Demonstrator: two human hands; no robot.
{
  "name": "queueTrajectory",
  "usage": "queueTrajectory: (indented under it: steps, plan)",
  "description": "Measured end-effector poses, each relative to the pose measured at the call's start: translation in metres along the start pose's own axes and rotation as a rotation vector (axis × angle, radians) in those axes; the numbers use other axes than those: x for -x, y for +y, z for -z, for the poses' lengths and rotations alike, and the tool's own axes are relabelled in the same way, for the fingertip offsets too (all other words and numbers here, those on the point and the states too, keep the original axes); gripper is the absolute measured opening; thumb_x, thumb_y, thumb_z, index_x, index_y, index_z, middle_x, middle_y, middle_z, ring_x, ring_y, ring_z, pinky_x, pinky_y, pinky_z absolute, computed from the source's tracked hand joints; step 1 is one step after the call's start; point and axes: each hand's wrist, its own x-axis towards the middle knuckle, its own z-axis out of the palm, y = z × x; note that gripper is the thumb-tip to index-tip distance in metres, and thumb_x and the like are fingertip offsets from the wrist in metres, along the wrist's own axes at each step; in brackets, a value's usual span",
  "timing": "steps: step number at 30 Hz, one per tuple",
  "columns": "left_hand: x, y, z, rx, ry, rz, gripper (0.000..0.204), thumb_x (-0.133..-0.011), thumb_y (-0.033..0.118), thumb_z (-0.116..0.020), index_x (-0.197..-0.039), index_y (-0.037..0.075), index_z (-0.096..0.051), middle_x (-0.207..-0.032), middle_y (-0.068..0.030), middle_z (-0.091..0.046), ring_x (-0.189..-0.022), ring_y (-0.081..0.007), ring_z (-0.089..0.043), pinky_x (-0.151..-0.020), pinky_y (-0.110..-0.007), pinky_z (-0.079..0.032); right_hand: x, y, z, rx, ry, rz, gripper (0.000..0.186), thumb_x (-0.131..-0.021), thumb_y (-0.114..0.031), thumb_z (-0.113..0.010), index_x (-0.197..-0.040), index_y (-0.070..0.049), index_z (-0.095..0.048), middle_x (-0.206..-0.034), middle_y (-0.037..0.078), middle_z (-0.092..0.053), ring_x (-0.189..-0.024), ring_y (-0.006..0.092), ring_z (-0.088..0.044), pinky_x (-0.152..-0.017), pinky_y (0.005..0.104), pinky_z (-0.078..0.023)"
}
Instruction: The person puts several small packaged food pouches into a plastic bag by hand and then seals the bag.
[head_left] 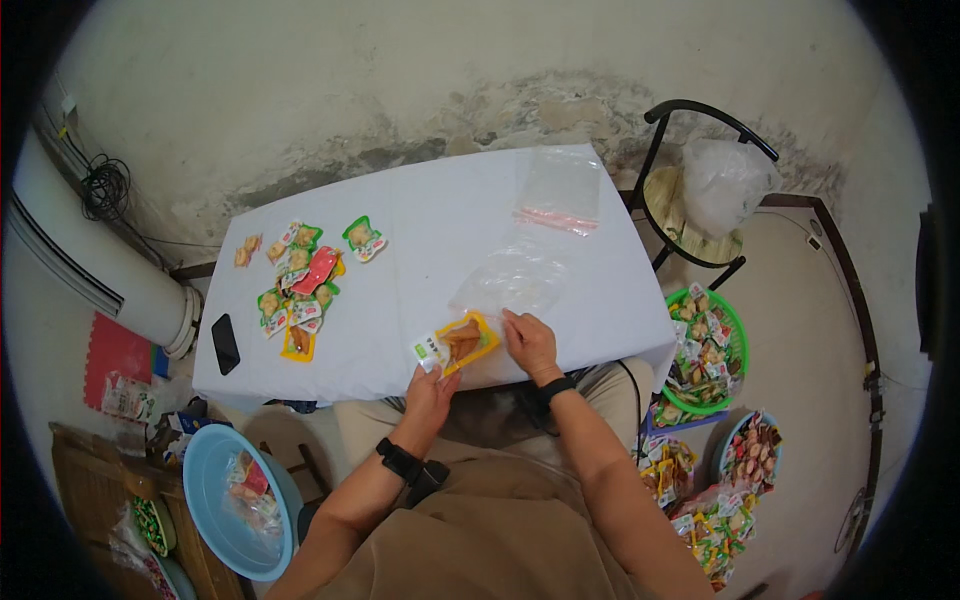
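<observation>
Head view: yellow packet (463, 341) in left hand (430, 396), clear bag (512, 276), outline indistinct, in right hand (532, 346).

Between the packets (305, 280) and the clear bags (515, 280), a hand could pass over bare cloth (420, 220); the phone (226, 343) obstructs the left edge. Chair (664, 205) and green basket (743, 346) crowd the right side.
</observation>
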Motion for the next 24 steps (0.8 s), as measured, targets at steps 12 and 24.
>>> queueTrajectory:
  steps: [12,24]
  plan:
    - [-0.051,-0.009,-0.049,0.059,-0.077,0.011,0.027,-0.095,0.008,-0.035,-0.122,0.008,-0.041,-0.116,-0.009,-0.053,-0.103,-0.0213,-0.055,-0.083,-0.032,-0.049,0.003,-0.002,-0.001,-0.036,-0.136,0.005,0.015,-0.081,-0.017,-0.06,-0.095,-0.013,-0.064,-0.066,0.009,-0.054,-0.061,0.0276,-0.056,-0.053,0.0375,-0.046]
    - [-0.112,0.009,-0.063,-0.365,-0.508,0.247,0.046,-0.086,0.0,-0.039,-0.13,0.008,-0.033,-0.117,-0.0105,-0.053,-0.104,-0.0234,-0.056,-0.08,-0.034,-0.049,0.003,0.004,0.001,-0.128,-0.096,0.089,0.008,-0.08,-0.01,-0.059,-0.085,-0.01,-0.065,-0.066,0.01,-0.055,-0.06,0.029,-0.056,-0.052,0.0392,-0.045]
